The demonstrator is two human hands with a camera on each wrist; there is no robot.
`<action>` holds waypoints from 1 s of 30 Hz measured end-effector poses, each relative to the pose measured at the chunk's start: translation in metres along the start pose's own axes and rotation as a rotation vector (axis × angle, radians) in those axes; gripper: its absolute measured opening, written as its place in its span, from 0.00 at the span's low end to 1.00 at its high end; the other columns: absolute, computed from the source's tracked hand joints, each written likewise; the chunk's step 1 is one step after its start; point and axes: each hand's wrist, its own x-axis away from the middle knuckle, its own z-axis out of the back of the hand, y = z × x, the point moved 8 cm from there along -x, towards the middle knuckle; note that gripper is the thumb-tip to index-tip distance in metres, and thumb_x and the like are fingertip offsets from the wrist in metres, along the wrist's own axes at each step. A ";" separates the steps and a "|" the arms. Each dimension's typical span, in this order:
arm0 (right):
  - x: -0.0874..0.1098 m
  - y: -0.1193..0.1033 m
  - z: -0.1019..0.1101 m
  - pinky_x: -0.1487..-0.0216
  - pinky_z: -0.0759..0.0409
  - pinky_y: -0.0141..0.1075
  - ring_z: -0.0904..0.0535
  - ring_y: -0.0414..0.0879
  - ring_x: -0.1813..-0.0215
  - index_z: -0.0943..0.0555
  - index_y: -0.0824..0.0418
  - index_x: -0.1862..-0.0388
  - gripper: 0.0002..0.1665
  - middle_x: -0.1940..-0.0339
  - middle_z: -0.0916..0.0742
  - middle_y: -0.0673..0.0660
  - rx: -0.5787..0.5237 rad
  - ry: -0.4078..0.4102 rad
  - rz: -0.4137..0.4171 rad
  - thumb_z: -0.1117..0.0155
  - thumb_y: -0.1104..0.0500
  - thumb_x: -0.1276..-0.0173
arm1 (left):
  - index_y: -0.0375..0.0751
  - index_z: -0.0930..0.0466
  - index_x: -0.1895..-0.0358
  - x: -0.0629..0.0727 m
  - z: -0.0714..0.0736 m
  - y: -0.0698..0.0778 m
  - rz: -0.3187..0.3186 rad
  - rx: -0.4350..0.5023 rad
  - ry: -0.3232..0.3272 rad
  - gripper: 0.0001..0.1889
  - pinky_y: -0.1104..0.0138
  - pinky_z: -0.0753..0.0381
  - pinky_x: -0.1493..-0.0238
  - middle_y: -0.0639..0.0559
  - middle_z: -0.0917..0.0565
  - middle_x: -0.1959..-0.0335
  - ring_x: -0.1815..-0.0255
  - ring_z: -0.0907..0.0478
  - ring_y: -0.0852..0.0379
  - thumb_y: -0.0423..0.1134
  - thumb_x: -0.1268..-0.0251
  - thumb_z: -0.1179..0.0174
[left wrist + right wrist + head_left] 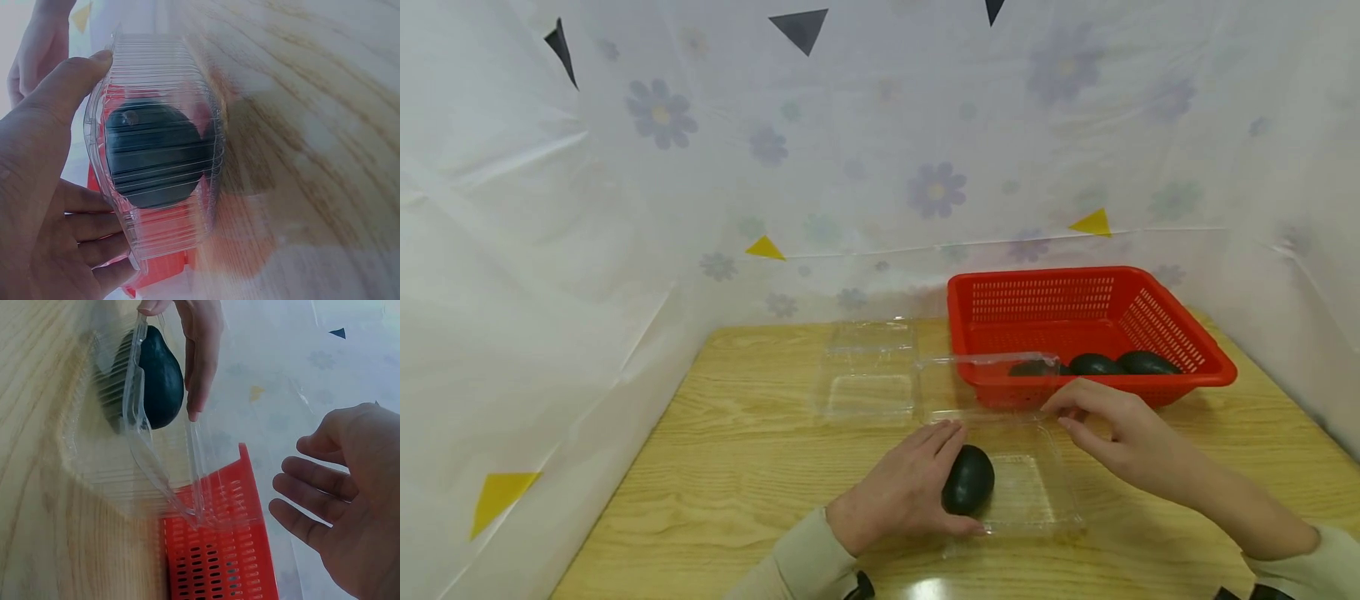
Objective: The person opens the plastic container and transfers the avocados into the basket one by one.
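Note:
A dark green avocado [970,481] lies at the left end of a clear plastic clamshell box [1026,500] on the table. My left hand [913,479] grips the box across its left end, thumb on the near edge and fingers at the far edge, beside the avocado. In the left wrist view the avocado [156,153] shows through the ribbed wall. Raised at the back is the box's lid [943,392]. My right hand [1123,433] hovers by the lid's right edge; the right wrist view has its fingers loosely bent, apart from the plastic and holding nothing.
A red basket [1097,382] stands at the back right, with several dark green avocados [1095,364] along its near side. Another clear clamshell box [868,396] sits open behind my left hand. White patterned sheeting [850,167] walls the table [737,467] at the back and sides.

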 end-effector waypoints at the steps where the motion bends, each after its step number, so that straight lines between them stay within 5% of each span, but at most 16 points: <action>1: 0.000 -0.001 -0.004 0.60 0.21 0.22 0.22 0.31 0.59 0.21 0.44 0.51 0.30 0.56 0.17 0.38 -0.017 -0.009 0.012 0.33 0.77 0.40 | 0.39 0.46 0.22 0.000 0.000 0.000 0.001 -0.002 0.001 0.58 0.61 0.37 0.23 0.45 0.38 0.23 0.22 0.39 0.51 0.79 0.47 0.46; 10: -0.001 -0.009 -0.035 0.58 0.19 0.25 0.21 0.35 0.59 0.21 0.46 0.49 0.24 0.57 0.17 0.40 -0.101 -0.092 0.048 0.32 0.71 0.37 | 0.38 0.44 0.23 0.000 0.003 0.002 -0.023 -0.050 0.046 0.59 0.62 0.36 0.24 0.43 0.36 0.24 0.24 0.37 0.51 0.80 0.47 0.46; 23: 0.005 -0.008 -0.077 0.45 0.16 0.39 0.21 0.42 0.43 0.19 0.46 0.47 0.21 0.44 0.18 0.45 0.012 -0.301 0.036 0.30 0.63 0.37 | 0.36 0.43 0.24 0.000 0.004 0.003 -0.030 -0.062 0.060 0.60 0.62 0.35 0.24 0.43 0.34 0.25 0.25 0.35 0.51 0.78 0.50 0.42; 30: 0.009 -0.006 -0.088 0.44 0.17 0.47 0.22 0.45 0.40 0.19 0.45 0.45 0.20 0.40 0.19 0.46 0.063 -0.330 0.061 0.30 0.58 0.35 | 0.36 0.44 0.23 0.000 0.004 0.003 -0.028 -0.049 0.050 0.59 0.62 0.36 0.24 0.42 0.35 0.24 0.24 0.36 0.51 0.78 0.49 0.42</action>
